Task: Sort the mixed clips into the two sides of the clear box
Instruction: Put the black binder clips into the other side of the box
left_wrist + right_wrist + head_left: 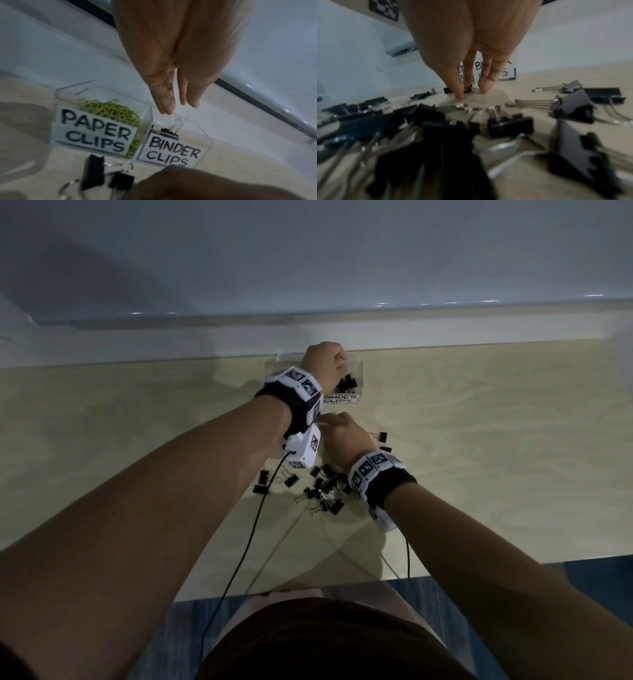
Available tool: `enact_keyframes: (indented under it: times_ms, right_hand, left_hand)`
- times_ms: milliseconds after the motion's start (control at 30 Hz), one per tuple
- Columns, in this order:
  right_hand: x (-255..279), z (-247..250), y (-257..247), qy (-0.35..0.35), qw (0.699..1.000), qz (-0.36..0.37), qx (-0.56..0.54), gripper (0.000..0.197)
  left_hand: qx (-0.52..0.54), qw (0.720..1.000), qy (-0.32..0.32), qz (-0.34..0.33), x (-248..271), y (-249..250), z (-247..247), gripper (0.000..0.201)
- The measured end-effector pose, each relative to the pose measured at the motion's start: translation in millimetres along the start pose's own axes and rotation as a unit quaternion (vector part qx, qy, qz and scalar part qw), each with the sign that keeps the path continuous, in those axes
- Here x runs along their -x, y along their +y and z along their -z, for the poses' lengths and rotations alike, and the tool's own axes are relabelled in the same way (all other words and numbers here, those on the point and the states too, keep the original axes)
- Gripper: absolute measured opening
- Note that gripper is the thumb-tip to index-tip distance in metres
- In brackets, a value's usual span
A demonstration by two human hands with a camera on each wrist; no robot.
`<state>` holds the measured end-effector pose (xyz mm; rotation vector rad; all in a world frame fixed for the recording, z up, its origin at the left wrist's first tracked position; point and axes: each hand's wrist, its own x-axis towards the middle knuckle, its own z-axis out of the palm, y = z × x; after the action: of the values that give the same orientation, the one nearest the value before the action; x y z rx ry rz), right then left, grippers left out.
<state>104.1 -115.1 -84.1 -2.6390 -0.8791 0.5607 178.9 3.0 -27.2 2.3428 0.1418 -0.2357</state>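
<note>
The clear box (357, 370) stands at the table's far edge. Its left side holds green paper clips (111, 108); its right side, labelled BINDER CLIPS, holds black binder clips (347, 383). My left hand (325, 361) hovers over the right side, its fingers straight and empty (178, 108); a black clip (169, 131) sits just below the fingertips. A pile of black binder clips (325, 487) lies on the table in front of the box. My right hand (342, 429) reaches down past the pile, fingertips on the table (472, 90) beside a small black clip (468, 89).
Two stray binder clips (382, 436) lie right of my right hand, and a few more (262, 482) left of the pile. Wrist-camera cables (246, 542) trail over the wooden table (496, 457) towards its front edge. A pale ledge (205, 337) runs behind the box.
</note>
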Motion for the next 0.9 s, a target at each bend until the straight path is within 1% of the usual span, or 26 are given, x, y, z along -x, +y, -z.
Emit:
enact_keyframes:
  times_ms: [33,100,133,200,233,267,300,367,400,433,500,600,633,733,767,833,900]
  right_hand:
    - [-1,-4,1,-0.001,1.000,0.013,0.009,0.030]
    - [0,-8,3,0.014,0.999,0.027,0.014,0.039]
    - [4,-4,1,0.035,0.999,0.027,0.009,0.033]
    - [12,4,0,0.080,0.996,0.034,-0.004,0.013]
    - [15,7,0,0.089,0.995,0.033,-0.023,0.011]
    - [15,9,0,0.090,0.995,0.028,-0.044,0.014]
    - [13,11,-1,0.086,0.995,0.022,-0.054,0.018]
    - [5,13,-8,0.084,0.994,0.020,-0.061,0.025]
    - [-1,10,-13,0.084,0.994,0.031,-0.061,0.027]
    - [-5,9,-19,0.081,0.994,0.046,-0.055,0.028]
    - [-10,2,-29,0.075,0.995,0.065,-0.027,0.026]
    - [-14,-11,-31,0.056,0.997,0.054,0.021,0.016]
    - [-15,-15,-28,0.052,0.997,0.053,0.030,0.016]
    - [-12,-20,-21,0.041,0.996,0.069,0.039,0.029]
    - [-8,-17,-20,0.042,0.996,0.070,0.041,0.029]
    - [1,-9,-21,0.044,0.997,0.053,0.029,0.017]
    - [7,-2,-23,0.057,0.998,0.031,0.006,0.005]
  left_hand:
    - [0.010,1.000,0.009,-0.020,8,-3,4,0.017]
    - [0.012,0.998,0.028,-0.053,33,-13,13,0.015]
    - [-0.005,0.998,0.024,-0.057,47,-21,15,0.014]
    - [-0.067,0.997,0.002,-0.050,75,-45,16,0.011]
    - [-0.103,0.994,-0.015,-0.041,87,-58,15,0.011]
    - [-0.135,0.990,-0.033,-0.031,97,-70,13,0.017]
    - [-0.157,0.986,-0.053,-0.017,104,-81,9,0.030]
    - [-0.165,0.982,-0.085,0.008,111,-93,1,0.058]
    - [-0.169,0.981,-0.092,0.012,113,-96,-3,0.065]
    - [-0.176,0.980,-0.092,0.012,114,-96,-6,0.066]
    - [-0.198,0.977,-0.082,0.008,116,-97,-13,0.059]
    - [-0.203,0.977,-0.062,0.019,119,-99,-19,0.049]
    - [-0.198,0.978,-0.058,0.026,119,-99,-20,0.046]
    - [-0.149,0.986,-0.035,0.067,120,-101,-23,0.038]
    - [-0.125,0.988,-0.022,0.082,120,-101,-24,0.033]
    - [-0.091,0.990,-0.001,0.105,121,-100,-23,0.024]
    - [-0.078,0.990,0.008,0.120,121,-96,-21,0.016]
